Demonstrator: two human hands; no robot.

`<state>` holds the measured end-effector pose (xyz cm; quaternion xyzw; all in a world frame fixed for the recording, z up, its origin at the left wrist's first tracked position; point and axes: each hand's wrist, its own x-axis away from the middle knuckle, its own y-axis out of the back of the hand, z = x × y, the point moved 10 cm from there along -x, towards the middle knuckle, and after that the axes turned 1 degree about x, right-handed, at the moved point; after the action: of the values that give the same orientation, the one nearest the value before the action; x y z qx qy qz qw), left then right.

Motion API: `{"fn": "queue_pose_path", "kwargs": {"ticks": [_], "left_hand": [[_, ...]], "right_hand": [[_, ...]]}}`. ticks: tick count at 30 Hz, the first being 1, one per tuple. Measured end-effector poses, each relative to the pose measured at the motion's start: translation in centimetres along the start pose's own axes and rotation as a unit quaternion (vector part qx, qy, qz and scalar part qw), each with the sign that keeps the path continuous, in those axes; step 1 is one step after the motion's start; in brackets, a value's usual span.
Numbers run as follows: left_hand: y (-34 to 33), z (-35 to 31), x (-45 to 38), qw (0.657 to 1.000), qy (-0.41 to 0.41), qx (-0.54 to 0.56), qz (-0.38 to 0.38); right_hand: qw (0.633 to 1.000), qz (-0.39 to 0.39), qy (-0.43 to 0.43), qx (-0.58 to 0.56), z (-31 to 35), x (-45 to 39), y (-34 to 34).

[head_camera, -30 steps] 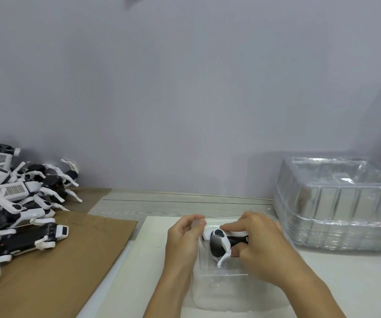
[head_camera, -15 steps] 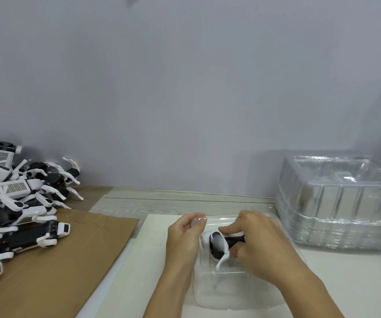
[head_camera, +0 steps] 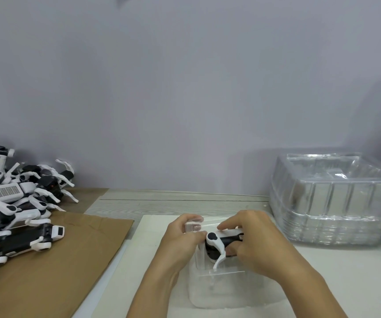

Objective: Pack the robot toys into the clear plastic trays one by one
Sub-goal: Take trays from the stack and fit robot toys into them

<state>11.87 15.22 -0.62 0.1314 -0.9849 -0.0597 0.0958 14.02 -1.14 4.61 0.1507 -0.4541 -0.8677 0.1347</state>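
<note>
A clear plastic tray (head_camera: 219, 288) lies on the white board in front of me. A black and white robot toy (head_camera: 217, 245) sits partly inside its far end, one white leg hanging down. My right hand (head_camera: 253, 244) grips the toy's body from the right, fingers curled over its top. My left hand (head_camera: 180, 239) pinches the tray's far left rim, with the thumb by the toy's head. A pile of several more robot toys (head_camera: 12, 203) lies at the far left.
A stack of empty clear trays (head_camera: 336, 203) stands at the right against the wall. A brown cardboard sheet (head_camera: 58, 271) covers the table on the left, under the toy pile. The white board (head_camera: 143, 271) lies between them.
The toy has sunk a little lower into the tray under my right hand. My left hand has shifted slightly on the tray's rim.
</note>
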Motion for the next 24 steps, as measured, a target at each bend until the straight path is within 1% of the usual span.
{"fn": "queue_pose_path", "kwargs": {"ticks": [3,5,8,10,11,12,14,16,18,19,21,22,24], "left_hand": [[0.2,-0.1,0.2,1.0,0.0,-0.003,-0.009],[0.3,-0.2,0.2,1.0,0.0,-0.007,-0.013],[0.2,-0.3,0.3,1.0,-0.001,-0.021,-0.011],[0.1,-0.4,0.3,0.999,-0.004,-0.032,-0.007],[0.1,-0.5,0.4,0.999,-0.008,-0.04,-0.005],[0.1,-0.7,0.5,0.999,-0.015,-0.052,-0.005],[0.3,-1.7,0.8,0.993,-0.044,-0.106,-0.015],[0.4,-3.7,1.3,0.976,-0.105,-0.187,-0.049],[-0.2,-6.5,2.3,0.949,-0.184,-0.243,-0.074],[-1.2,-7.8,2.9,0.937,-0.219,-0.262,-0.066],[-4.0,-9.2,3.8,0.916,-0.261,-0.305,-0.012],[-5.5,-9.3,4.0,0.907,-0.261,-0.329,0.021],[-8.1,-8.6,4.1,0.894,-0.238,-0.375,0.067]], "right_hand": [[0.999,0.005,-0.016,-0.05,-1.0,0.2,0.8],[0.997,-0.014,-0.011,-0.071,-1.3,0.3,2.3],[0.99,-0.1,-0.011,-0.102,-2.4,0.8,6.3],[0.985,-0.143,-0.04,-0.089,-3.8,1.4,8.3],[0.986,-0.138,-0.064,-0.067,-4.7,1.6,8.6],[0.988,-0.116,-0.092,-0.043,-5.5,1.7,8.4],[0.988,-0.043,-0.149,0.007,-7.0,2.0,7.1],[0.983,0.011,-0.183,0.022,-7.6,2.2,6.1],[0.982,0.021,-0.185,0.014,-7.5,2.2,5.7],[0.983,0.02,-0.184,0.011,-7.5,2.2,5.6],[0.983,0.018,-0.182,0.008,-7.5,2.2,5.6],[0.983,0.015,-0.181,0.008,-7.4,2.2,5.7],[0.983,0.011,-0.181,0.004,-7.3,2.2,5.8]]}}
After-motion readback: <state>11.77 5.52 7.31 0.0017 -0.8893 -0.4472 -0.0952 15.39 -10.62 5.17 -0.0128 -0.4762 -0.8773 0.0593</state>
